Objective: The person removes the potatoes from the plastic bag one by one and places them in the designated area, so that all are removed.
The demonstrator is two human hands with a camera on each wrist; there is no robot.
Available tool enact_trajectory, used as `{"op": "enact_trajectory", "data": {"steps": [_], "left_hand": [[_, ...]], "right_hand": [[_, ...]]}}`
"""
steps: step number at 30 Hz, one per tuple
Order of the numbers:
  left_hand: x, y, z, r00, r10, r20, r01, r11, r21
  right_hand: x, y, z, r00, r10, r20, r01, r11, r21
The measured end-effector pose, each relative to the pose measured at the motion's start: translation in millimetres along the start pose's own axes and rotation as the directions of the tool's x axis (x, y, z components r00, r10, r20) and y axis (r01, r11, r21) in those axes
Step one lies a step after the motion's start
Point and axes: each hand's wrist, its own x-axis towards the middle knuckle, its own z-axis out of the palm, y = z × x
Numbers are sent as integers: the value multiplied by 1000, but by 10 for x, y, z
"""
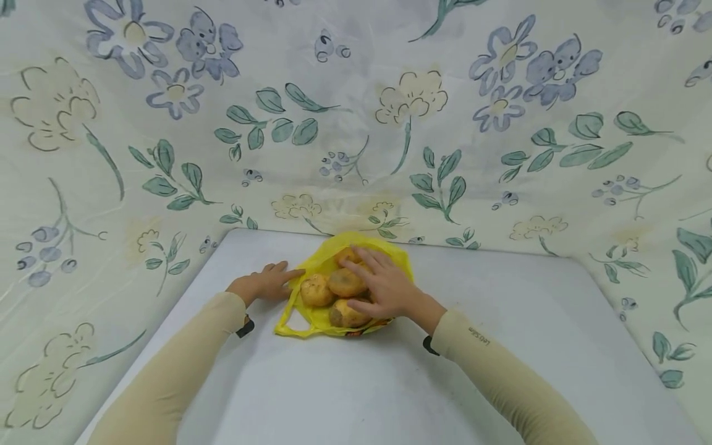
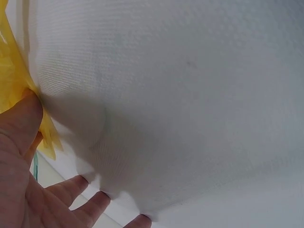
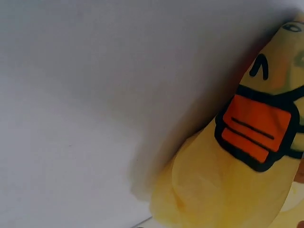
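Our right hand (image 1: pixel 387 287) lies flat, fingers spread, on the potatoes (image 1: pixel 338 289) in the yellow bag (image 1: pixel 311 319); our left hand (image 1: pixel 269 283) presses straight fingers on the bag's edge. The bag sits at the table's (image 1: pixel 361 389) far edge; bare room lies nearer us.

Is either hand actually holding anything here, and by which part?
Nothing is gripped. The right hand rests flat, fingers spread, on the round brownish potatoes in the thin yellow plastic bag. The left hand lies flat, touching the bag's left edge.
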Motion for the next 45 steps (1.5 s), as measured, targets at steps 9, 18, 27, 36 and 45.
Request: {"op": "enact_trajectory", "data": {"steps": [9,18,27,36,45], "left_hand": [[12,10,14,1000,-13,-6,13,1000,-13],[-54,45,4,1000,-2,-5,2,999,-34],[-44,36,-7,1000,-6,-3,6,1000,-20],[-1,-13,28,1000,-7,-4,7,999,-33],[-21,-14,20,1000,-6,-6,6,1000,-28]], "right_hand": [[94,-163,-8,992,58,109,-74,987,146],[108,-88,84,956,239,169,-286,885,368],[170,17,199,925,325,197,-379,736,561],[245,-18,264,910,354,215,-414,799,437],[311,-11,318,914,362,184,-406,834,374]]}}
